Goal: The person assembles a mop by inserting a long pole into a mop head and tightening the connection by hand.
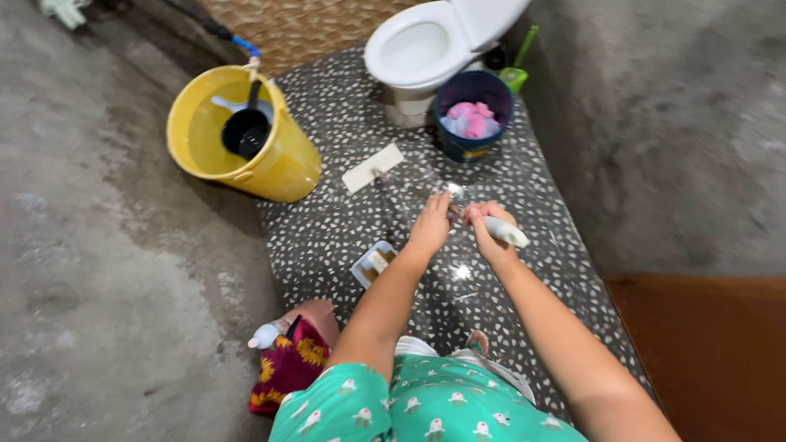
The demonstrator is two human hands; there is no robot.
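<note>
Low in the frame, a flowered cloth [288, 366] lies on the speckled floor [327, 229]. At centre, the right hand [490, 232] is clenched around a white handle [506, 232]; the left hand [431, 224] has loose fingers touching a clear glass thing [455, 196], too see-through to name. Beyond, upper left, stands a yellow bucket [278, 168]; top centre, a blue bucket [458, 147] and a white toilet [426, 45]

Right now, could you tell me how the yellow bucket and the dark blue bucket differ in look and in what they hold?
The yellow bucket looks clearly larger than the dark blue bucket. The yellow bucket leans to one side beside the speckled floor strip; the dark blue bucket stands upright next to the white toilet. The yellow bucket holds a dark scoop, the dark blue bucket pink cloth. Both are round and open-topped.
</note>
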